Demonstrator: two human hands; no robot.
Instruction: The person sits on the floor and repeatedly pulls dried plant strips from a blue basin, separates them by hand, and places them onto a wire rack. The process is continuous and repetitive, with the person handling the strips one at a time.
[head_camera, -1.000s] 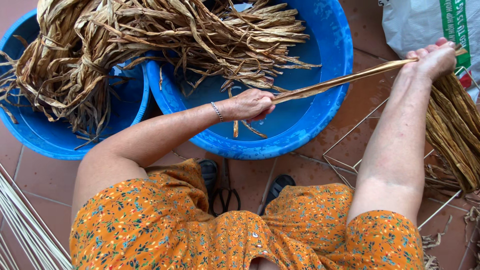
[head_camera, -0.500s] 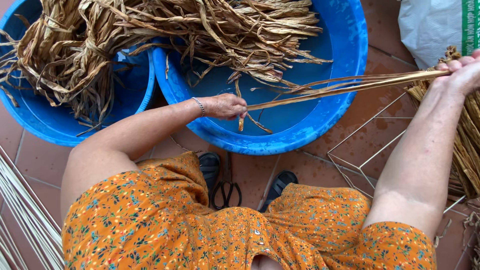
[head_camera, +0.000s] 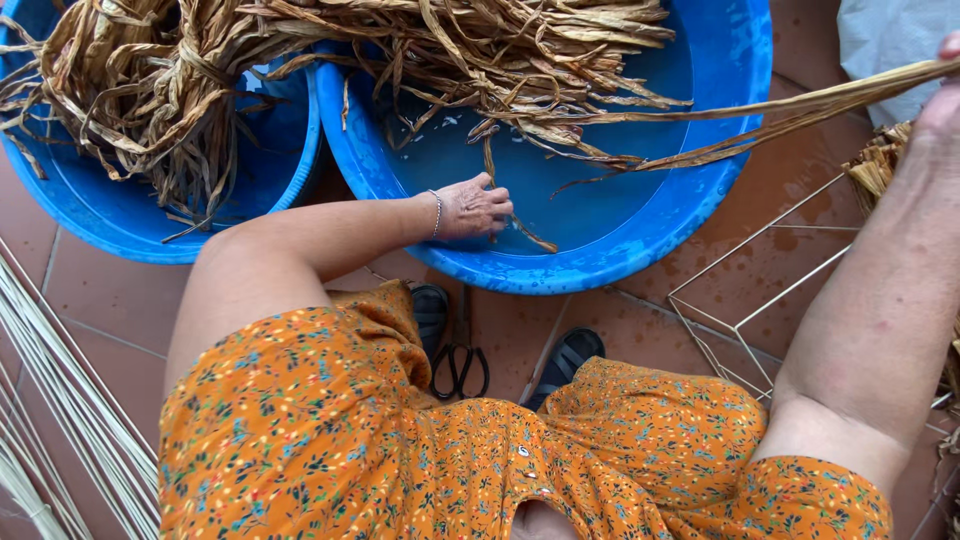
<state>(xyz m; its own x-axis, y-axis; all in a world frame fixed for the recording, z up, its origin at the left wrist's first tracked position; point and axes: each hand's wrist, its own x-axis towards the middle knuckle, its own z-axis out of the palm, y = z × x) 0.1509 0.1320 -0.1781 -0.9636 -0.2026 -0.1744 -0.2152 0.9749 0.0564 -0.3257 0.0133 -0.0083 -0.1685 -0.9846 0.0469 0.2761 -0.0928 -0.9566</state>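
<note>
My left hand (head_camera: 474, 208) down inside big round blue plastic tub (head_camera: 640, 262), fingers curled together, pinching end of thin dried tan leaf strip (head_camera: 493, 180). My right hand (head_camera: 945, 95) high at frame's right edge, mostly cut off; grip not discernible. Long flat tan fibre strands (head_camera: 800, 105) stretch from heap of dried leaves (head_camera: 480, 45) towards it. Black scissors (head_camera: 460, 362) on tiled floor between my sandals.

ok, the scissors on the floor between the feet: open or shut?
Cannot tell. The scissors lie on the tiles between the sandals; only the black handle loops show clearly, close together. The blades are too dark and thin to read.
</note>
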